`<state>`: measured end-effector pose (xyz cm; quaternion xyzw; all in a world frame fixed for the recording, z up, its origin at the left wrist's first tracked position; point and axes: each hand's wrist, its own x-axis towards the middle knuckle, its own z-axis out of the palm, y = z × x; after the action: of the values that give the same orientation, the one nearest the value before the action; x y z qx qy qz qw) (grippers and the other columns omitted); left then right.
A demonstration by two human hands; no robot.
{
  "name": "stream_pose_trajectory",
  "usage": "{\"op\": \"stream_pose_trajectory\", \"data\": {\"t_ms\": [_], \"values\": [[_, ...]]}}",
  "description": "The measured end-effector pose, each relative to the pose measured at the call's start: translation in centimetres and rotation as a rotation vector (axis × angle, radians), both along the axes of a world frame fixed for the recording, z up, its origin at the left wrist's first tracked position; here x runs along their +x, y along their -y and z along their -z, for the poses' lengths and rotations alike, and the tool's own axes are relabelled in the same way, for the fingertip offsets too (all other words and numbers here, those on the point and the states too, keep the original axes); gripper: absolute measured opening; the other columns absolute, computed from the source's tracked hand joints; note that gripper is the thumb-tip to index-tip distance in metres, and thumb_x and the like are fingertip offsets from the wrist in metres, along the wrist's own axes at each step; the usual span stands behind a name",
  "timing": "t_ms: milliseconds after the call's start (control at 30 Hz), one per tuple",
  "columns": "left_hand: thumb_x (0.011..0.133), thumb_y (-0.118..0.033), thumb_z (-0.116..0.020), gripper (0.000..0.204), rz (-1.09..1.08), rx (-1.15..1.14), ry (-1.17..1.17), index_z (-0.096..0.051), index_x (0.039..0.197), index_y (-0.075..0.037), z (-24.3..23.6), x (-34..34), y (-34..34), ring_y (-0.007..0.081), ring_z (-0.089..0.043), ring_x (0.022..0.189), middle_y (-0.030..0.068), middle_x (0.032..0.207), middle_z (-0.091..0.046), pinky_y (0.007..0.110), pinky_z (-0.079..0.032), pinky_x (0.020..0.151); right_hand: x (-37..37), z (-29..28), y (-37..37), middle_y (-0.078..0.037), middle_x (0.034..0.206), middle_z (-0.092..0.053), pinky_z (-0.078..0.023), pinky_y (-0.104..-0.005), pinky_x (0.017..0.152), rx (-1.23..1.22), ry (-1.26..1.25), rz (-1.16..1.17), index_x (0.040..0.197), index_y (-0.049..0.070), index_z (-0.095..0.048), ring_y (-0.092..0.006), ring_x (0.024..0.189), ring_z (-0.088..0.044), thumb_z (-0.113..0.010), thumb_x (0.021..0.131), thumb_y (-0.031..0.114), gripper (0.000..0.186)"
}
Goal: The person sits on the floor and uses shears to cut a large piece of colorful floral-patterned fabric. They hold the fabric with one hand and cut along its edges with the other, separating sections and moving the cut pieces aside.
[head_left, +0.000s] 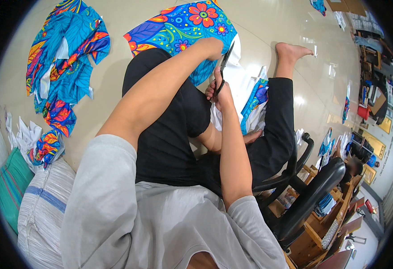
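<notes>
My right hand [222, 93] is closed round the handles of black-handled scissors [225, 60], blades pointing away from me. The blades lie beside the edge of a brightly printed fabric piece [185, 28], blue with red flowers. At that edge my left hand [211, 48] is curled and closed on the fabric, its fingertips mostly turned out of sight. White fabric [239, 85] hangs below the blades between my legs. Near my foot, another printed strip [255, 99] lies bunched with white cloth.
A heap of printed fabric pieces [66, 58] lies on the tiled floor [268, 22] to the left. White woven sacks [44, 201] and a green sack [12, 184] stand at the lower left. A black chair [313, 197] and wooden shelving [317, 237] are at the right.
</notes>
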<state>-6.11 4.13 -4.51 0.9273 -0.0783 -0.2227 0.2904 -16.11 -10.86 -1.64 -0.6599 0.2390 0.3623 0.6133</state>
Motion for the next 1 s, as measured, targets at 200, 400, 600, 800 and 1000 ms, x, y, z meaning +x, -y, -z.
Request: {"op": "stream_pose_trajectory", "data": {"t_ms": [200, 400, 600, 800, 1000], "values": [[0.08, -0.022, -0.059, 0.023, 0.007, -0.019, 0.001, -0.069, 0.094, -0.007, 0.2, 0.1, -0.3, 0.0333, -0.065, 0.095, 0.0157, 0.098, -0.069, 0.043, -0.051, 0.082, 1.0, 0.2, -0.1, -0.003, 0.052, -0.038, -0.037, -0.032, 0.043, 0.019, -0.018, -0.002, 0.064, 0.009, -0.042, -0.0181, 0.044, -0.043, -0.057, 0.086, 0.065, 0.062], [0.08, -0.022, -0.06, 0.024, 0.031, -0.013, 0.019, -0.069, 0.096, -0.006, 0.2, 0.3, -0.4, 0.0336, -0.065, 0.096, 0.0163, 0.098, -0.069, 0.042, -0.051, 0.083, 1.1, 0.0, -0.1, -0.004, 0.051, -0.04, -0.037, -0.0319, 0.04, -0.023, 0.009, -0.017, 0.062, 0.009, -0.041, -0.0178, 0.041, -0.044, -0.058, 0.086, 0.065, 0.063], [0.082, -0.023, -0.063, 0.023, 0.008, -0.007, -0.019, -0.069, 0.096, -0.005, -0.3, 0.2, -0.4, 0.0339, -0.065, 0.095, 0.0176, 0.099, -0.069, 0.042, -0.051, 0.083, 1.1, 0.5, -0.4, -0.006, 0.05, -0.043, -0.037, -0.0318, 0.038, -0.075, 0.046, -0.033, 0.063, 0.006, -0.044, -0.0183, 0.04, -0.046, -0.059, 0.087, 0.062, 0.063], [0.084, -0.022, -0.062, 0.025, 0.041, 0.003, -0.019, -0.07, 0.099, -0.003, -0.5, 0.4, -0.6, 0.0349, -0.065, 0.096, 0.0193, 0.101, -0.068, 0.042, -0.051, 0.084, 0.8, 0.8, -1.2, -0.002, 0.052, -0.038, -0.036, -0.0296, 0.04, -0.096, 0.074, -0.006, 0.063, 0.01, -0.04, -0.0152, 0.042, -0.042, -0.063, 0.087, 0.055, 0.056], [0.084, -0.022, -0.061, 0.025, 0.03, -0.001, -0.025, -0.07, 0.096, -0.002, -0.7, 0.6, -1.2, 0.0361, -0.065, 0.095, 0.021, 0.099, -0.068, 0.043, -0.051, 0.083, 1.3, 0.1, -1.8, 0.0, 0.052, -0.034, -0.036, -0.0292, 0.044, 0.016, 0.014, 0.057, 0.063, 0.014, -0.035, -0.0148, 0.044, -0.039, -0.06, 0.085, 0.063, 0.059]]}}
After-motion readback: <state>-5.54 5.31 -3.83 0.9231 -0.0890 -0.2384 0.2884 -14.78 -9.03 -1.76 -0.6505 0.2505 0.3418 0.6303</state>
